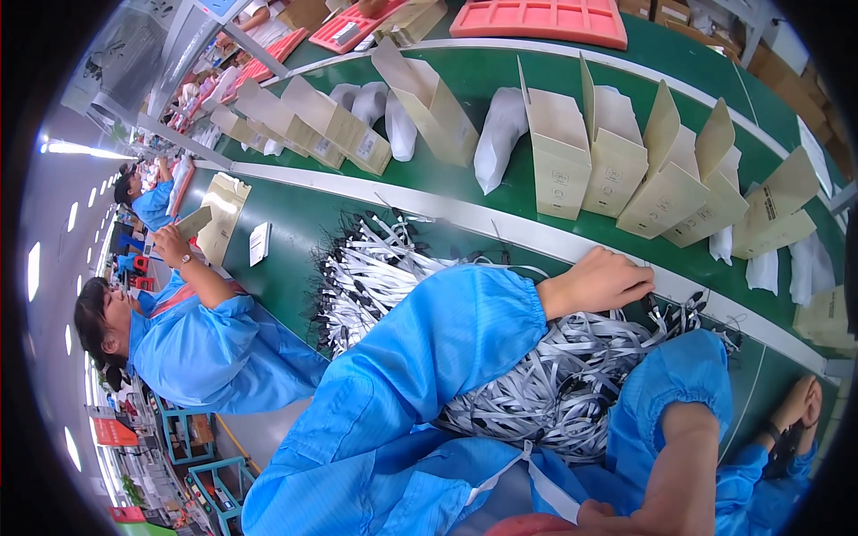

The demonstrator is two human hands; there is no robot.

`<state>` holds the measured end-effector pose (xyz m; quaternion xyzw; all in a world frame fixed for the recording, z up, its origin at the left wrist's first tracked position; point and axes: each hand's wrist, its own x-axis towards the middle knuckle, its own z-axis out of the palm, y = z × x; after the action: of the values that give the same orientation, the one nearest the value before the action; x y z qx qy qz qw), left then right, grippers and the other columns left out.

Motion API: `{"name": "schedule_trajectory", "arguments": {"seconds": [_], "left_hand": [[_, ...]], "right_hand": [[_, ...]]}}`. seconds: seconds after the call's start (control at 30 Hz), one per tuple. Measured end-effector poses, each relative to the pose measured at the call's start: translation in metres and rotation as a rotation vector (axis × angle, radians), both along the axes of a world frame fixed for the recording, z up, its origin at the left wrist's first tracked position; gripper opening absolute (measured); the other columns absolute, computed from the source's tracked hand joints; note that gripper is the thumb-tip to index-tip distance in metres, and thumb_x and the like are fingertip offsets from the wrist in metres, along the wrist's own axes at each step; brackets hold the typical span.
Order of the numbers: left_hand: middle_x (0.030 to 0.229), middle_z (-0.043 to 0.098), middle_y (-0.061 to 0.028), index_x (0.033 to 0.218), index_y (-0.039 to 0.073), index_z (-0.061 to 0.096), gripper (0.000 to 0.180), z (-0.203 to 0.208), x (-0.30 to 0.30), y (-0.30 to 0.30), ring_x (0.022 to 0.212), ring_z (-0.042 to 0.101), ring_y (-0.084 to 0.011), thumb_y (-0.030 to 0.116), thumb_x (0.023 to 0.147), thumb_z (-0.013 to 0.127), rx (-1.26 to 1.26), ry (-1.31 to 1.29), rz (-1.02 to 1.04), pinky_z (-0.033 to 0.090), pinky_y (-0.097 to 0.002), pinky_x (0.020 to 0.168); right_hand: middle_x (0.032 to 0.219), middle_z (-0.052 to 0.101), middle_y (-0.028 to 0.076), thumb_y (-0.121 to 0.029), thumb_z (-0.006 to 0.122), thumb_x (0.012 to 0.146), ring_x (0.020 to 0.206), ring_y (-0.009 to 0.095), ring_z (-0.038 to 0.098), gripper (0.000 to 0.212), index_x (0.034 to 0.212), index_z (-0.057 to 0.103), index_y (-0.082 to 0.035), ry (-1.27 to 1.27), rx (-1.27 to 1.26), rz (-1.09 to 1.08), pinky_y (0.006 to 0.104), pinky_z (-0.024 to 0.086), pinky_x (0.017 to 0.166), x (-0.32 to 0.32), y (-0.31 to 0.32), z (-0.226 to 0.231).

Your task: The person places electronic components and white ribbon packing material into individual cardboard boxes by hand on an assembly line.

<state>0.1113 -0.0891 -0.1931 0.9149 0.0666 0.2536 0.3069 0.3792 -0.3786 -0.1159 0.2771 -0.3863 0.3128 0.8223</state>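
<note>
Clock bearings taken from the left hand, 12 being the frame's top. Left hand [592, 281] stretched across the desk [290, 198], palm down over its pale strip [527, 230], fingers bent; whether its grip is clasping anything, cannot tell. Just beside the fingertips, at 4 o'clock, a cluster of black clips [655, 313]. Lanyards [554, 393], flat and whitish with black ends, heaped at 7 o'clock under and beside the left sleeve [429, 330]; more of the pile runs out toward 9. Right arm folded back, right hand [612, 520] at the lower edge near 6 o'clock, partly cut off; state of that grip cannot be told. Beyond the strip, tall beige cartons, flaps raised: one [559, 170] at 11, another [617, 170] at 12, further ones round to 2. White wrapped bundle [502, 134] at 11, past it a pink compartment tray [539, 22]. At 9, well apart, a co-worker in blue [201, 344] lifts a beige piece [195, 222]; small white packet [259, 243] lies on the near green surface. Another person's hands [798, 402] at 4, held together.
</note>
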Motion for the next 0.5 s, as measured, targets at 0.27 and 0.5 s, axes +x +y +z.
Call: {"name": "schedule_trajectory", "arguments": {"seconds": [0.27, 0.5], "left_hand": [[0.070, 0.063, -0.0146, 0.087, 0.009, 0.064, 0.021, -0.003, 0.004, 0.003, 0.067, 0.062, -0.0364, 0.029, 0.093, 0.058, 0.012, 0.075, -0.061, 0.047, -0.0460, 0.058], [0.075, 0.065, -0.0057, 0.101, 0.006, 0.064, 0.019, 0.030, -0.023, 0.052, 0.066, 0.060, -0.0144, 0.011, 0.084, 0.072, -0.426, 0.474, -0.386, 0.046, -0.0317, 0.059]], "right_hand": [[0.105, 0.052, 0.010, -0.007, 0.057, 0.086, 0.100, 0.024, 0.051, 0.024, 0.109, 0.053, 0.000, -0.564, 0.092, -0.316, 0.0347, 0.041, 0.083, -0.137, 0.087, 0.068], [0.088, 0.057, 0.009, -0.012, 0.061, 0.086, 0.085, 0.023, 0.057, 0.015, 0.095, 0.060, 0.000, -1.263, -0.149, -0.599, 0.0358, 0.046, 0.072, -0.183, 0.129, 0.129]]}}
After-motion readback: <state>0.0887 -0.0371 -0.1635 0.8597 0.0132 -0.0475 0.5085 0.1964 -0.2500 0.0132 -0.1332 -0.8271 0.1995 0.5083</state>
